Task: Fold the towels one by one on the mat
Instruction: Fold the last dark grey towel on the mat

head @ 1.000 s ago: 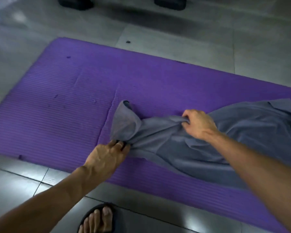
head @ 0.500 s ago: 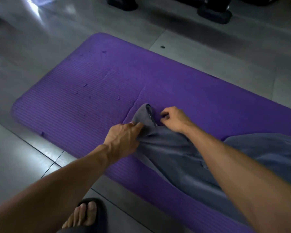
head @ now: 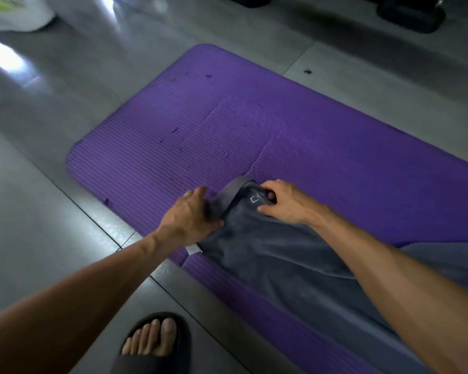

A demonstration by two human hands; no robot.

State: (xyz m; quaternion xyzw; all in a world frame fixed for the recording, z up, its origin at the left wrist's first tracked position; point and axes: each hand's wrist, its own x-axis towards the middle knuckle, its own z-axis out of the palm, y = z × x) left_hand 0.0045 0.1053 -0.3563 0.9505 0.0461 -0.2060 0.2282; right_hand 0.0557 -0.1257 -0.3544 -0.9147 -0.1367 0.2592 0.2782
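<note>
One big gray floor (head: 65, 109) fills the room, made of shiny tiles with thin dark lines between them. Bright light shines on it at the far left. Two dark blocks (head: 409, 14) sit at the far edge of the floor, and something white (head: 19, 17) sits in the far left corner, too blurry to tell what it is.

On the floor lies a purple mat (head: 254, 125) with thin ridges and a few small dark nicks. Its near edge is bent up a bit by the towel.

A gray towel (head: 276, 255) lies crumpled on the near right part of the mat and runs off to the right. Its left end is bunched up between both hands. A small white tag (head: 193, 250) peeks out at its near edge.

The left hand (head: 189, 215) has its grip closed on the towel's left edge, thumb on the cloth. The right hand (head: 284, 202) has its fingers curled, pinching the towel's top corner by a small white mark (head: 254, 198).

A foot in a dark sandal (head: 157, 344) stands on the floor near the mat.
</note>
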